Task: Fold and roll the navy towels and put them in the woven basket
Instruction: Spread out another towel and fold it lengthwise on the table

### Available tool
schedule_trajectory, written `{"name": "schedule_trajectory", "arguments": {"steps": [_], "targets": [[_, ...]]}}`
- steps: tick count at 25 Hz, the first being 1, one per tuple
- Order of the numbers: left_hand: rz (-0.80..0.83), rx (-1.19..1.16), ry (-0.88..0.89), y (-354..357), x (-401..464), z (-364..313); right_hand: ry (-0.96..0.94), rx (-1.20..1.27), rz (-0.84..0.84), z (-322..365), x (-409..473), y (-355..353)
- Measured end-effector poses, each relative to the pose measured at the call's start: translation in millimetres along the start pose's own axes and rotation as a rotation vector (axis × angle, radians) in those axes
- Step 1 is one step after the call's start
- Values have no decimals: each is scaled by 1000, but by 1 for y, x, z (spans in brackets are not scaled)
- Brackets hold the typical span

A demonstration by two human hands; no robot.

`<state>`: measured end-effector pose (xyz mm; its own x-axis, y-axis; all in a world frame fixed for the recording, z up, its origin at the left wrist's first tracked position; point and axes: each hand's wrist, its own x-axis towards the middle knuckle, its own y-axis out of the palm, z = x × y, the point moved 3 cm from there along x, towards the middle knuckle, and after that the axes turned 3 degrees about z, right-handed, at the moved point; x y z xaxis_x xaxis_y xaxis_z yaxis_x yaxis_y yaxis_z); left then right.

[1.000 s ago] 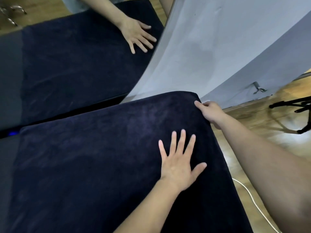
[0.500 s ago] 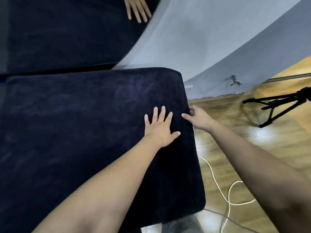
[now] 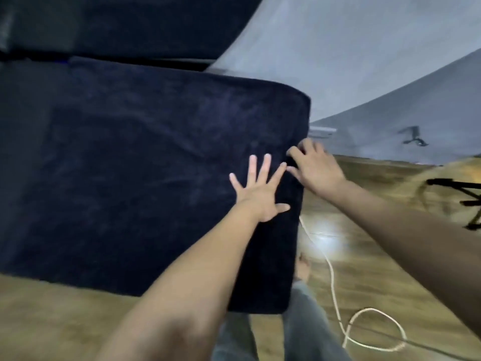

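Wood floor fills the frame's right; left hand presses spread on navy towel, right hand pinches its right edge.

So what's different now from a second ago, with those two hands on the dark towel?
The right hand slid down the spread navy towel's right edge, from its far corner to beside the left hand, fingers curled at the edge. The other person's hand on the farther towel went out of view. The left hand stays flat, fingers spread, on the towel.
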<state>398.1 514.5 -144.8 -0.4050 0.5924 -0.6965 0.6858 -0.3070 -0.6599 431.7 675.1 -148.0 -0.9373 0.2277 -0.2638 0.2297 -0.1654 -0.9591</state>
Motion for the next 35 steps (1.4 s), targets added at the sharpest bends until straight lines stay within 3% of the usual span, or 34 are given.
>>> {"name": "schedule_trajectory", "arguments": {"steps": [3,8,14,18,27,31,35], "targets": [[-58,1,-104,11,-10,3,-294,-28,-175,7,6,4],[-406,-88,-242,53,-16,-15,-546,-156,-106,-23,11,4],[-368,23,-410,103,-49,-55,-686,-390,-159,-24,13,11],[-389,36,-409,105,-53,-56,-824,-416,-211,-20,24,4],[-634,-73,-469,120,-54,-61,-1216,-356,-214,-43,57,-4],[-748,-242,-560,124,-59,-64,-1240,-321,-283,-46,65,-8],[-834,-265,-583,138,-75,-70,-1194,-267,-162,-44,68,-11]]}}
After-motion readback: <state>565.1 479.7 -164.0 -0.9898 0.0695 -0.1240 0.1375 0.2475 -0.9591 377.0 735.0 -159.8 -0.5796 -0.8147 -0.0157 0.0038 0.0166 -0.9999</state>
